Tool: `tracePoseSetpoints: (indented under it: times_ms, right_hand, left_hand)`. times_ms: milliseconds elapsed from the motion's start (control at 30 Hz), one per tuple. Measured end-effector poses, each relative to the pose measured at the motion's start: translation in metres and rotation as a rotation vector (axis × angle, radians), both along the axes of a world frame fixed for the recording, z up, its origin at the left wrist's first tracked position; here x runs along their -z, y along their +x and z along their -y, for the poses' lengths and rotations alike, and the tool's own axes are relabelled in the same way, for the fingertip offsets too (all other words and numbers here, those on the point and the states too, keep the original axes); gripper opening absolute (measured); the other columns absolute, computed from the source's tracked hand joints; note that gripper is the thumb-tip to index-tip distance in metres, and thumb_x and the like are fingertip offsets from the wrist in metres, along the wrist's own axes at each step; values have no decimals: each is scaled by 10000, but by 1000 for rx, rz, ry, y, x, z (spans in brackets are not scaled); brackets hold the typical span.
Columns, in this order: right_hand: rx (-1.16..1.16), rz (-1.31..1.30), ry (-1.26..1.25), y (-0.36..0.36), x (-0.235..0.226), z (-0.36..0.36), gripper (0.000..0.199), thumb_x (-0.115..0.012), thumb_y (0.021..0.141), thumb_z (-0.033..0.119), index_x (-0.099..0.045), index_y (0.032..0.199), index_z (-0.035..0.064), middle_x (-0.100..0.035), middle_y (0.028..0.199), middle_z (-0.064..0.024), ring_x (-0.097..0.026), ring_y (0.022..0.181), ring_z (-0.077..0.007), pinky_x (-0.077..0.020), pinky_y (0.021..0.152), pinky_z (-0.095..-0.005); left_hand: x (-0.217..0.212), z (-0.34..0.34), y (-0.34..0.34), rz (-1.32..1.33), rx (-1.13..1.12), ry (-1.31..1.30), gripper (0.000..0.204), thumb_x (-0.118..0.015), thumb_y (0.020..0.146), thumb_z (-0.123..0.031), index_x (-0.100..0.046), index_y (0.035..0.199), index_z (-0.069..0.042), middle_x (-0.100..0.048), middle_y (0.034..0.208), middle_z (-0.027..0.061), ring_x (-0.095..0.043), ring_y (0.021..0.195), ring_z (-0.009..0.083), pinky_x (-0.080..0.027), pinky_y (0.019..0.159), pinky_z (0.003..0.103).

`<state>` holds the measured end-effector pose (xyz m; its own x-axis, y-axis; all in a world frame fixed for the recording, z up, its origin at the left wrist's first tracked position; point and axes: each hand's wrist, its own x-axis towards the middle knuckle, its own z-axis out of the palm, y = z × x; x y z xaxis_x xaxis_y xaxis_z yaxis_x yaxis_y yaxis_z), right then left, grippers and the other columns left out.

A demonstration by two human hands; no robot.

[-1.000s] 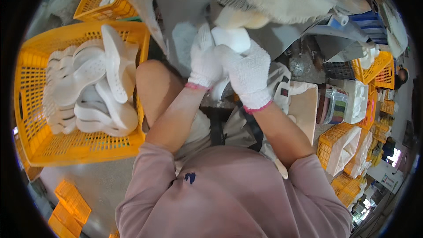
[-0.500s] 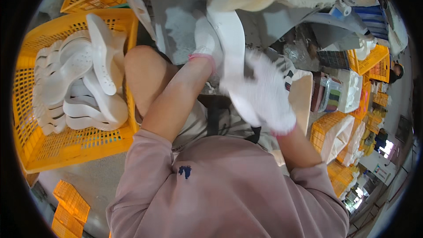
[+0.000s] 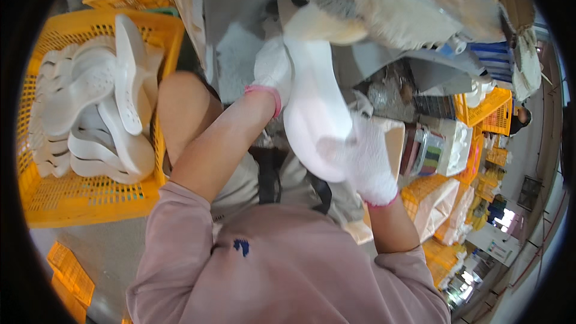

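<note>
A white wedge-shaped shoe sole (image 3: 312, 93) is held between my two hands in front of my lap. My left hand (image 3: 273, 66), in a white knit glove with a pink cuff, closes on its left side near the far end. My right hand (image 3: 369, 159), gloved likewise, grips the near, wider end, its fingers smeared by motion. The sole's far end meets the underside of a cream, rounded, fuzzy-edged wheel (image 3: 324, 24); whether they touch I cannot tell.
At left stands a yellow crate (image 3: 90, 207) with several white soles (image 3: 129, 78). Grey sheet panels (image 3: 234, 54) and plastic film (image 3: 444, 0) surround the wheel. More yellow crates (image 3: 441, 255) line the right side, and a person (image 3: 521, 119) is far off there.
The sole has rolled from a narrow edge-on view to show its broad, rounded side. My right hand has moved from a blurred sweep to the sole's near end; my left hand stays on it.
</note>
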<state>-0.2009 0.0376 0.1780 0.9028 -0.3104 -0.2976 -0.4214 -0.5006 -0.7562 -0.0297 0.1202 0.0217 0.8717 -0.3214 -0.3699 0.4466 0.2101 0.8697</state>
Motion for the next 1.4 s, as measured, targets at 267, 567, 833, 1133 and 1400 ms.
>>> tracePoseSetpoints:
  times_ms: [267,567,833,1133,1400]
  right_hand:
    - [393,-87,614,-71,23,12,586,-763,858,238,-647,1343,-71,-742,1173,-130,-702,1078,-208,-556,938,-351]
    - [68,1,85,-106,22,89,525,-738,946,333,-668,1304,-44,-733,1106,-96,-699,1032,-222,-581,880,-399]
    - [-309,-832,-657,-285,79,125,497,-768,862,328,-709,1205,-27,-732,1052,-291,-732,979,-436,-589,834,-448]
    - [-280,176,-7,-84,28,-2,592,-672,936,165,-550,1465,-70,-646,1422,-190,-624,1307,-338,-434,1153,-438]
    - [677,354,321,-125,-10,47,486,-583,925,71,-588,1387,-81,-684,1284,-148,-671,1174,-238,-540,1010,-369]
  left_hand:
    - [-10,-17,-23,-388,25,-705,528,-458,1116,-461,-648,1349,-27,-712,1301,145,-675,1223,272,-523,1091,412]
    - [-96,-105,-17,351,663,406,486,-505,1109,-455,-719,1135,-19,-739,1132,181,-706,1067,273,-543,950,386]
    - [-17,-291,71,661,-121,1317,907,-838,821,-471,-511,1545,-34,-561,1475,272,-551,1389,401,-447,1154,450]
    - [-180,-252,-79,1189,636,1105,405,-589,972,-224,-711,1355,-172,-731,1173,134,-695,1072,302,-573,920,439]
    - [-72,-18,-85,633,177,90,404,-829,889,-240,-695,1219,-51,-680,1269,119,-673,1132,294,-539,988,397]
